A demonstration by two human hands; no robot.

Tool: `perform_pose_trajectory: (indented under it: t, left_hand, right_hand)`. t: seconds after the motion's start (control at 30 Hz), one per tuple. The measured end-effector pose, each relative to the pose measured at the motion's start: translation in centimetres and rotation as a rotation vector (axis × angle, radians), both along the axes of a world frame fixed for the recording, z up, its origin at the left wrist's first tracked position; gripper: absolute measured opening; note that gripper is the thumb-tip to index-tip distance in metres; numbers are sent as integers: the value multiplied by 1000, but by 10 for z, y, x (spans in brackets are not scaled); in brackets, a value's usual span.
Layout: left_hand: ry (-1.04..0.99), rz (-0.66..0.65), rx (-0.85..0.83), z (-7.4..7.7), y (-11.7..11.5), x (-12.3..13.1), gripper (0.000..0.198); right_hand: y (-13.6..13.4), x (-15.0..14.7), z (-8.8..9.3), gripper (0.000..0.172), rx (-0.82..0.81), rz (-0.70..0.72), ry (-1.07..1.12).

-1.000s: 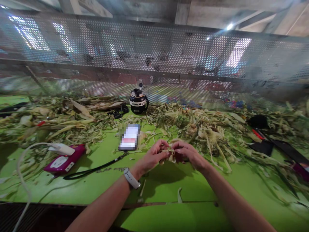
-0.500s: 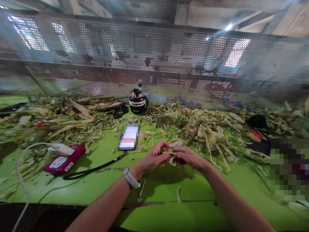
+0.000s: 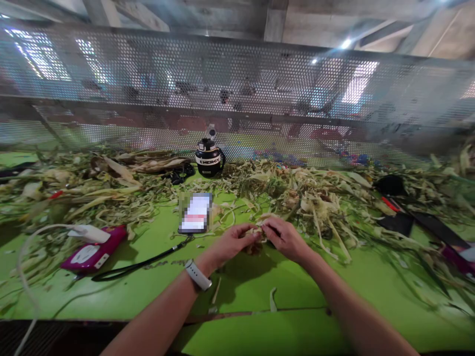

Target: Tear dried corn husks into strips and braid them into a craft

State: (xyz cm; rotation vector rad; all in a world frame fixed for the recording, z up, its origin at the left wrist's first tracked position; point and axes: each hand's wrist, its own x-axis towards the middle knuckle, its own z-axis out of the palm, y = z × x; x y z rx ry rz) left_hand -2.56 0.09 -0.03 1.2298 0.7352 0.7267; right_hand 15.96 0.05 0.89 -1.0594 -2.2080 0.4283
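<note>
Close together above the green table (image 3: 252, 291), both my hands are closed on a pale, crumpled piece of corn husk (image 3: 264, 240). My left hand (image 3: 235, 241), with a white watch band (image 3: 198, 275) on its wrist, pinches it between thumb and fingers. From the other side my right hand (image 3: 285, 238) grips it with bent fingertips. Fingers cover most of the husk. A heap of husk strips (image 3: 319, 202) lies just beyond my right hand. The phone (image 3: 195, 213) with a black strap lies beyond my left hand.
A black bottle (image 3: 209, 159) marked ENERGY stands before a perforated metal screen (image 3: 245, 74). At left are a husk pile (image 3: 111, 183) and a magenta power block (image 3: 94, 249) with a white plug and cable. Dark objects, one red-edged (image 3: 390, 204), lie at right.
My right hand has turned, its fingers more curled around the husk. The loose husk end hanging between my hands shows less. The whole view has shifted slightly.
</note>
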Motion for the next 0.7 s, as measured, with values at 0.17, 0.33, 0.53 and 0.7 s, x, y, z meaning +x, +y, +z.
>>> perform_pose_trajectory:
  t: [0.17, 0.33, 0.53, 0.7]
  left_hand:
    - [-3, 76, -29, -3, 3, 0, 49]
    - [11, 18, 41, 2, 1, -2, 38]
    - [137, -250, 20, 10, -4, -10, 34]
    - [33, -194, -24, 8, -6, -5, 33]
  right_hand:
    - [-1, -3, -6, 25, 106, -41, -68]
    - [-4, -4, -5, 26, 170, -104, -136]
    - [-4, -9, -6, 26, 78, -37, -22]
    - [-4, -8, 0, 25, -98, -93, 132]
